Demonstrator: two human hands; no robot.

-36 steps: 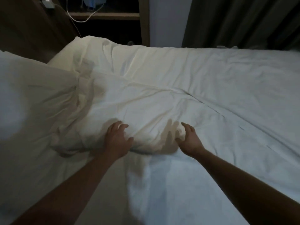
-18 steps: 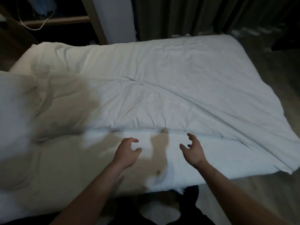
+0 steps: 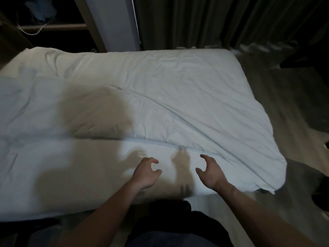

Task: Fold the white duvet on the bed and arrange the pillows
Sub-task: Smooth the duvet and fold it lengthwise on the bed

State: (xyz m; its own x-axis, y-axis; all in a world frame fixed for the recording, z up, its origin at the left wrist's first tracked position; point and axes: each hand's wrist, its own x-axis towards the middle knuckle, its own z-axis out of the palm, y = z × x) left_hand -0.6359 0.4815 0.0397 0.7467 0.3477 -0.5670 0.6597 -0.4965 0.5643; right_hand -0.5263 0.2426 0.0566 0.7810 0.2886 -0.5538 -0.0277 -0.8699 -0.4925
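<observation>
rumpled white duvet (image 3: 178, 97), left hand (image 3: 146, 172), right hand (image 3: 211, 172) loosely curled, empty

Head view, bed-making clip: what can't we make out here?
- Pillows: none can be told apart from the white duvet; the lumps at left are dim and shadowed.
- Duvet's left end: cut off by the frame edge.
- Left hand and right hand: fingers curled, holding nothing; whether they touch the bed is unclear.
- Shelf contents: too dark.
</observation>
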